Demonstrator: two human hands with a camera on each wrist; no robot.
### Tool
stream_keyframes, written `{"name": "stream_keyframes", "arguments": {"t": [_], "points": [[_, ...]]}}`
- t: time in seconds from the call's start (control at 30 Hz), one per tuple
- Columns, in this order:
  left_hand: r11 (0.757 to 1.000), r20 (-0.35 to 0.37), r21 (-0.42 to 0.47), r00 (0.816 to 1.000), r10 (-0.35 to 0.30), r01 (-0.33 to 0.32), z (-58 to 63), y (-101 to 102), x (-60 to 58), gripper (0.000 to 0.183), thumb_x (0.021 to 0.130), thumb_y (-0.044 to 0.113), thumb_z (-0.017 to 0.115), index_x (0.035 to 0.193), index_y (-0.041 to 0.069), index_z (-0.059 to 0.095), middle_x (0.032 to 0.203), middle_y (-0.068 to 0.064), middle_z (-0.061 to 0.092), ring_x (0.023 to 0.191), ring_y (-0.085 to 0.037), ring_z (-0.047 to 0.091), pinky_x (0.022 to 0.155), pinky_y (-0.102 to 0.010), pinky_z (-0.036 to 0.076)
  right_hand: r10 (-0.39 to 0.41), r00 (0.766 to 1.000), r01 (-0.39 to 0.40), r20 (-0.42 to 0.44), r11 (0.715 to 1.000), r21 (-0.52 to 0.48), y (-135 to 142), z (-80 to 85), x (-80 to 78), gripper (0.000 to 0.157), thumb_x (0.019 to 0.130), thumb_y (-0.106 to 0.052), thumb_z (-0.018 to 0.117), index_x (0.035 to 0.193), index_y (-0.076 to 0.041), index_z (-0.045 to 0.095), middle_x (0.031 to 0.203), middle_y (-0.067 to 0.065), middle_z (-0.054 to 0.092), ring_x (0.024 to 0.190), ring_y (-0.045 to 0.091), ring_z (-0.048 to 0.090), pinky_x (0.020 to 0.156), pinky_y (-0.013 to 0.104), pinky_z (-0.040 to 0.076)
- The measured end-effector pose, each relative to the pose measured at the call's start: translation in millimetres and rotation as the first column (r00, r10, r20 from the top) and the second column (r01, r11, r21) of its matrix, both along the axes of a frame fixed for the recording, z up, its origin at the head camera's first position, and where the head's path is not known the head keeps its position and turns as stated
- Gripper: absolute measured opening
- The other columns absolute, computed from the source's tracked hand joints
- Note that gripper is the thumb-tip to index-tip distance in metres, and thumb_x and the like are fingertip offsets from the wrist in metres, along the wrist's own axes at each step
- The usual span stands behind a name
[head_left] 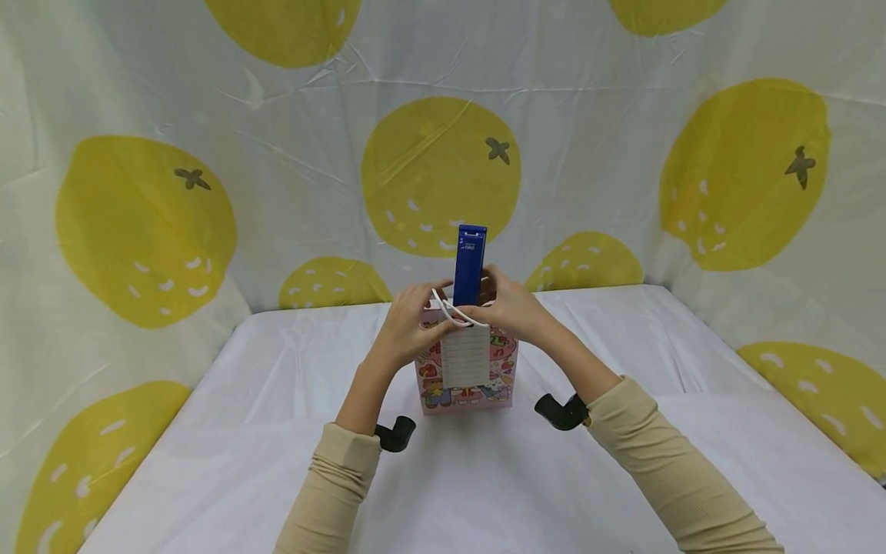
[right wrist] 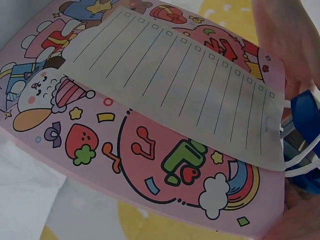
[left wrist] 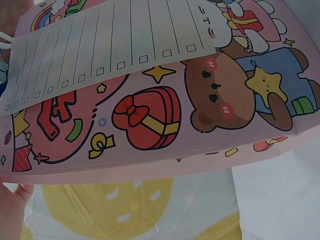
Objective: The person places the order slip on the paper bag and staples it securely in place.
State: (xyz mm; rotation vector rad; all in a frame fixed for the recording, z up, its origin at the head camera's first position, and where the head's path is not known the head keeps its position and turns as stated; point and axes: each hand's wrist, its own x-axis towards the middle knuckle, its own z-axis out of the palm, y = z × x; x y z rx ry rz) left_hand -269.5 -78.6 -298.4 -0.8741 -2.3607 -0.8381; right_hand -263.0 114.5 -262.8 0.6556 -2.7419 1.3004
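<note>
A pink gift bag (head_left: pixel 431 394) with cartoon prints stands upright on the table. Over its front hangs a lined checklist sheet (head_left: pixel 465 362), its top at the bag's upper edge. A blue stapler (head_left: pixel 469 261) rises on end from there, its lower end hidden by fingers and white cord handles (head_left: pixel 443 302). My right hand (head_left: pixel 517 309) grips the stapler low down, fingers behind and thumb in front. With the thumb before the bag and fingers behind, my left hand (head_left: pixel 408 327) pinches the bag's top left part; its exact contact with the sheet is unclear.
White cloth covers the table (head_left: pixel 291 385). A lemon-print curtain (head_left: pixel 291 177) encloses the back and sides. Black wrist-camera mounts (head_left: pixel 561 412) sit at both beige sleeve cuffs.
</note>
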Motion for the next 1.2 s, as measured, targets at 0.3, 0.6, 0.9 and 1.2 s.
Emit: {"name": "stream_keyframes", "arguments": {"t": [0.3, 0.6, 0.9, 1.2], "points": [[0.998, 0.029, 0.058, 0.999, -0.031, 0.029, 0.2, -0.3, 0.8, 0.055, 0.078, 0.035, 0.070, 0.124, 0.011, 0.052, 0.109, -0.006, 0.060, 0.105, -0.023, 0.050, 0.087, -0.040, 0.046, -0.004, 1.000, 0.004, -0.007, 0.998, -0.060, -0.6, -0.7, -2.9, 0.065, 0.081, -0.031, 0.067, 0.128, -0.005, 0.033, 0.116, 0.017, 0.057, 0.103, 0.029, 0.057, 0.087, 0.044, 0.047], [0.996, 0.036, 0.073, 0.998, -0.045, 0.043, -4.5, -2.6, -1.2, 0.045, 0.079, 0.031, 0.069, 0.118, 0.013, 0.055, 0.117, -0.004, 0.058, 0.113, -0.019, 0.047, 0.093, -0.042, 0.043, -0.025, 0.999, 0.021, -0.024, 0.991, -0.131, 0.2, 0.6, -3.3, 0.072, 0.081, -0.033, 0.067, 0.131, -0.004, 0.023, 0.117, 0.019, 0.056, 0.095, 0.028, 0.057, 0.081, 0.038, 0.047], [0.997, 0.030, 0.071, 0.999, -0.012, 0.009, -6.3, -5.8, 1.8, 0.043, 0.080, 0.030, 0.069, 0.117, 0.011, 0.055, 0.123, -0.008, 0.054, 0.118, -0.023, 0.046, 0.098, -0.044, 0.041, -0.034, 0.999, 0.026, -0.033, 0.973, -0.229, 2.4, -0.9, -4.8, 0.120, 0.053, -0.076, 0.061, 0.135, -0.008, 0.008, 0.117, 0.023, 0.053, 0.101, 0.030, 0.053, 0.081, 0.036, 0.045], [0.996, 0.056, 0.092, 0.998, -0.004, -0.001, -9.5, -6.9, 2.4, 0.050, 0.080, 0.030, 0.069, 0.124, 0.014, 0.051, 0.127, -0.007, 0.050, 0.120, -0.022, 0.045, 0.097, -0.045, 0.042, -0.102, 0.994, 0.089, -0.027, 0.951, -0.295, 4.4, -3.1, -6.5, 0.133, 0.046, -0.079, 0.058, 0.140, -0.010, -0.008, 0.136, 0.028, 0.035, 0.120, 0.042, 0.044, 0.099, 0.055, 0.036]]}}
